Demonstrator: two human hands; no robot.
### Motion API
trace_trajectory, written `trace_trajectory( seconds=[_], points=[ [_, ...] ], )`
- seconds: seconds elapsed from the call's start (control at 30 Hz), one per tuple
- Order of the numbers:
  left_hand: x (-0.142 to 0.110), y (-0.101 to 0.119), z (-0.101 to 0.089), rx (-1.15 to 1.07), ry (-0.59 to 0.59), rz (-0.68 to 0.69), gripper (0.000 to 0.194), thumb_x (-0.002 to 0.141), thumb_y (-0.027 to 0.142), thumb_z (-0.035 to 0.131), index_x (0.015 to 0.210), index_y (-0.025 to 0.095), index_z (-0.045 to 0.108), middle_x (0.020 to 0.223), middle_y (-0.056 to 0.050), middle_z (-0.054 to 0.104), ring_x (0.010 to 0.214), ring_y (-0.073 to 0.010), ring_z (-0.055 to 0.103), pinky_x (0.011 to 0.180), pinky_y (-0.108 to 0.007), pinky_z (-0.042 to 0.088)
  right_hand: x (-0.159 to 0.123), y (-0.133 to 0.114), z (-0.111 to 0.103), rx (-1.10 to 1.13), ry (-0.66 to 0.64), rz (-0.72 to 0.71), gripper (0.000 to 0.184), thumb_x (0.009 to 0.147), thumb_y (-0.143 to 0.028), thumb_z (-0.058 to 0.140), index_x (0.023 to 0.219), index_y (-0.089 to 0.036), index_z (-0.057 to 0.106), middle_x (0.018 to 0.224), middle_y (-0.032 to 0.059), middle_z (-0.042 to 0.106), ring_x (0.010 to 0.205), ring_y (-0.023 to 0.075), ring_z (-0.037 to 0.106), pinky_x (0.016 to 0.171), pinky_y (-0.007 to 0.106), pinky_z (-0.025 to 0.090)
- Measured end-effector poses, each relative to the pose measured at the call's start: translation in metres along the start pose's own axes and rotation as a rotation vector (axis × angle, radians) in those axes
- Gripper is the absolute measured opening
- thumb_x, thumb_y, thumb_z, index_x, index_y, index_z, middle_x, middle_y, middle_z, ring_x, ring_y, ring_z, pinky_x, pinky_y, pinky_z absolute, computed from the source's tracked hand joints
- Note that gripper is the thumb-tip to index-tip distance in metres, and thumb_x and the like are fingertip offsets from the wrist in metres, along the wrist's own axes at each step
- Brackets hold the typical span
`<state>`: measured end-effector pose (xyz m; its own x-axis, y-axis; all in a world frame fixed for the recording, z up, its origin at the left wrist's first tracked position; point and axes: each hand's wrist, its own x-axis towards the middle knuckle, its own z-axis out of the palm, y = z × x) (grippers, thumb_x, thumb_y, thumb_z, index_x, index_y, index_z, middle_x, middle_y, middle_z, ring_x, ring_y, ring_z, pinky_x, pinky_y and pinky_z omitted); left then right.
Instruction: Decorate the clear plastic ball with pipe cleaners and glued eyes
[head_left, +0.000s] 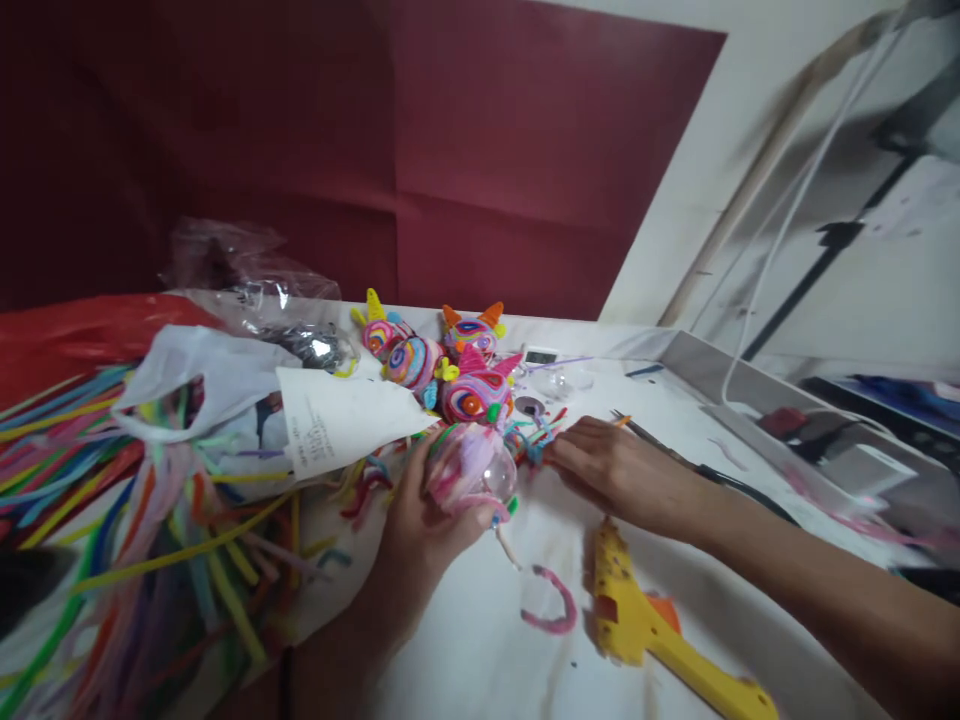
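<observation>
My left hand (424, 530) is wrapped round a clear plastic ball (471, 470) partly covered in pink, white and green fuzzy pipe cleaner. The ball's bare, see-through side faces right. My right hand (622, 472) reaches to a small heap of short pipe cleaner pieces (534, 438), its fingertips together; whatever they pinch is hidden. A curved pink pipe cleaner piece (562, 605) lies on the white table below the ball. To its right rests a yellow hot glue gun (630, 610). Behind the ball sits a finished pink figure (476, 395) with pointed ears and an orange eye.
More pipe cleaner figures (409, 360) stand at the back. Loose pipe cleaners (172, 540) and a white plastic bag (202, 375) crowd the left. Scissors or pliers with dark handles (739, 490) lie beyond my right forearm. A grey tray (795, 460) holds a white box.
</observation>
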<state>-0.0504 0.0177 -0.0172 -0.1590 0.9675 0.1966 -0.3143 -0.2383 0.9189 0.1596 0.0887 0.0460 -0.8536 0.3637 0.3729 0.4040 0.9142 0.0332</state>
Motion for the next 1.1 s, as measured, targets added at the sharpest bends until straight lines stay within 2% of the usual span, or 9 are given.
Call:
trace_trajectory(
  seconds=[0.13,0.23,0.33,0.4,0.6,0.93,1.1],
  points=[
    [-0.007,0.010,0.002,-0.033,-0.010,-0.086,0.078,0.063,0.024,0.078,0.133,0.020,0.044,0.130,-0.012,0.059,0.107,-0.0276,0.064,0.084,-0.033,0.055,0.004,-0.022,-0.027,0.141,0.012,0.080,0.016,0.098,-0.015,0.040,0.101,-0.019,0.055,0.087,0.0060,0.060,0.074,0.0155,0.057,0.063,0.027,0.044],
    [-0.009,0.011,0.001,-0.035,-0.018,-0.120,0.083,0.063,0.022,0.079,0.135,0.022,0.039,0.132,-0.012,0.058,0.095,-0.0243,0.069,0.082,-0.033,0.057,0.012,-0.038,-0.034,0.243,0.040,0.041,0.024,0.095,-0.008,0.040,0.106,-0.019,0.058,0.097,0.0086,0.058,0.085,0.0157,0.058,0.070,0.026,0.048],
    [-0.008,0.008,0.001,-0.019,-0.011,-0.091,0.082,0.062,0.022,0.079,0.134,0.022,0.040,0.131,-0.012,0.059,0.096,-0.0245,0.069,0.081,-0.033,0.057,0.021,-0.048,-0.032,0.282,0.111,-0.015,0.030,0.091,-0.003,0.044,0.108,-0.021,0.061,0.097,0.0081,0.060,0.086,0.0154,0.060,0.071,0.026,0.050],
    [-0.007,0.005,0.001,-0.017,-0.006,-0.073,0.081,0.062,0.022,0.079,0.134,0.022,0.041,0.130,-0.012,0.060,0.098,-0.0250,0.068,0.081,-0.032,0.057,0.025,-0.051,-0.029,0.314,0.181,-0.034,0.027,0.091,-0.003,0.047,0.104,-0.022,0.063,0.092,0.0062,0.063,0.083,0.0150,0.061,0.070,0.027,0.050],
    [-0.009,0.009,0.001,0.028,-0.030,-0.094,0.082,0.063,0.022,0.079,0.135,0.023,0.040,0.128,-0.010,0.061,0.107,-0.0259,0.065,0.085,-0.031,0.056,0.029,-0.059,-0.023,0.311,0.269,0.039,0.015,0.090,-0.008,0.054,0.094,-0.021,0.060,0.080,0.0010,0.065,0.073,0.0128,0.062,0.065,0.025,0.050],
    [-0.010,0.004,-0.001,0.022,-0.021,-0.101,0.084,0.063,0.022,0.080,0.137,0.023,0.041,0.131,-0.010,0.059,0.108,-0.0273,0.064,0.087,-0.033,0.056,0.026,-0.059,-0.014,0.195,0.269,0.003,0.012,0.092,-0.010,0.051,0.096,-0.021,0.054,0.079,0.0022,0.062,0.072,0.0144,0.060,0.062,0.026,0.048],
    [-0.010,0.009,0.001,0.018,-0.028,-0.112,0.082,0.062,0.019,0.079,0.135,0.022,0.042,0.130,-0.011,0.060,0.107,-0.0269,0.064,0.085,-0.032,0.057,0.026,-0.058,-0.012,0.170,0.259,-0.024,0.013,0.091,-0.009,0.051,0.096,-0.020,0.054,0.081,0.0029,0.063,0.072,0.0143,0.061,0.060,0.024,0.047]
  ],
)
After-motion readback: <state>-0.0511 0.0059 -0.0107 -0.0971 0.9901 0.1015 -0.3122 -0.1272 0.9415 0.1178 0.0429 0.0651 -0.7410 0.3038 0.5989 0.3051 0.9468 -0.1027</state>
